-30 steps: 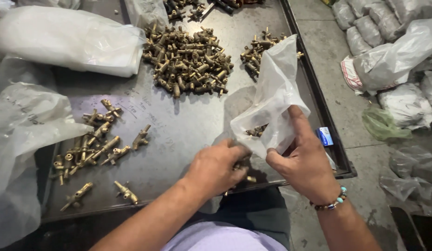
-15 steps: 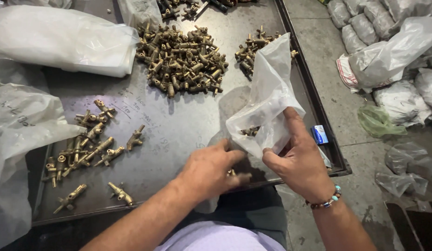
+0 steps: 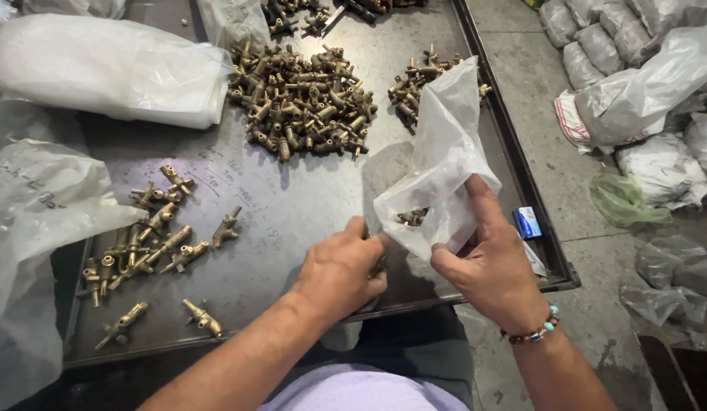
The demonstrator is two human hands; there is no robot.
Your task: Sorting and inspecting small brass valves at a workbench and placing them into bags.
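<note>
A thin clear plastic bag (image 3: 437, 164) stands up just above the right hand (image 3: 494, 262), whose thumb and fingers are pinched together on the bag's lower edge. Inside it, low down near the fingers, lie a few small brass fittings (image 3: 412, 218). The left hand (image 3: 339, 268) sits just beside the bag's bottom corner, fingers curled shut around something brass that is mostly hidden; what exactly it grips cannot be told. Both hands rest low over the dark metal worktop (image 3: 292, 205).

Beyond the left hand, farther up the worktop, a large heap of brass fittings (image 3: 300, 103) lies loose, and a smaller heap (image 3: 414, 80) sits partly behind the held bag. To the left of the left hand a scatter of longer brass taps (image 3: 151, 236) lies flat. Farther left are crumpled white plastic bags (image 3: 102, 65). Right of the right hand, a small blue box (image 3: 528, 222) sits by the worktop's rim, and filled bags (image 3: 635, 84) lie on the floor (image 3: 589, 304).
</note>
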